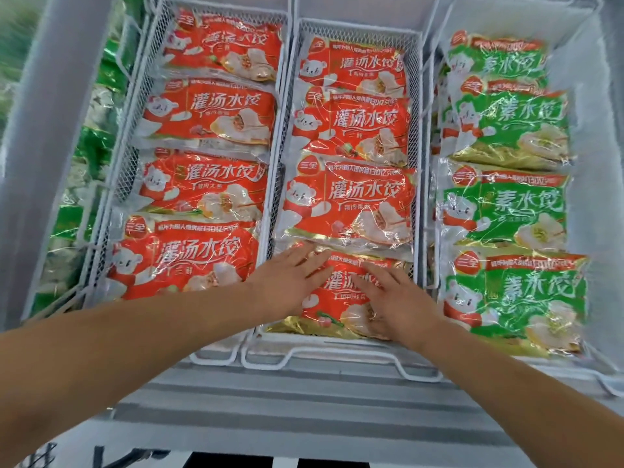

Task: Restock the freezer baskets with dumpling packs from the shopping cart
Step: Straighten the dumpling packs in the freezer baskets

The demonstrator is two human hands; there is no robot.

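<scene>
The nearest red dumpling pack (332, 298) in the middle basket (337, 354) is pressed flat under both hands: the left hand (290, 282) and right hand (395, 298) are laid with straight fingers.

3 wire baskets (351, 361) of dumpling packs (351, 201)

Head view: single wide-angle camera, worn high, facing forward and steeply down into open freezer; close range, white wire baskets (354, 184) fill frame; both forearms enter from bottom edge.
</scene>
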